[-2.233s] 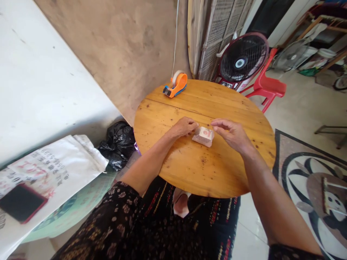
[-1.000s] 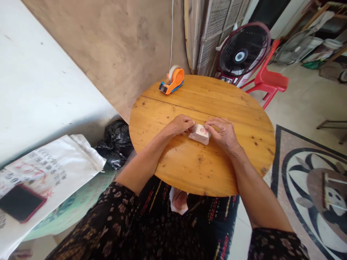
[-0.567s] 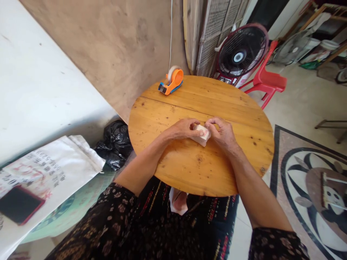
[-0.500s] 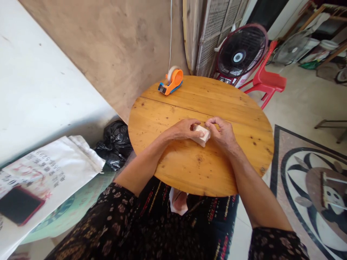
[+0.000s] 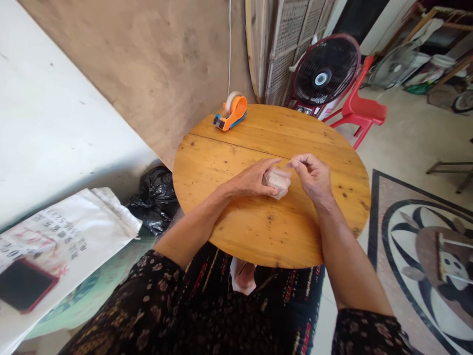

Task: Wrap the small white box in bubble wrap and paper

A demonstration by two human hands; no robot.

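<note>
A small pale box-like block, seemingly in clear film, is held just above or on the round wooden table. My left hand grips it from the left, thumb along its near side and fingers over the far side. To its right, my right hand is closed in a pinch, thumb against forefinger, a little apart from the block. Whatever lies between those fingertips is too thin or small to make out. An orange tape dispenser with a roll of tape stands at the table's far left edge.
A fan and a red chair stand beyond the table. At the left are a black plastic bag, a white printed sack and a dark phone on it. A patterned mat lies right.
My right hand has moved away from the block to the right, still pinched. The block has turned in my left hand, whose fingers have spread wider around it.
</note>
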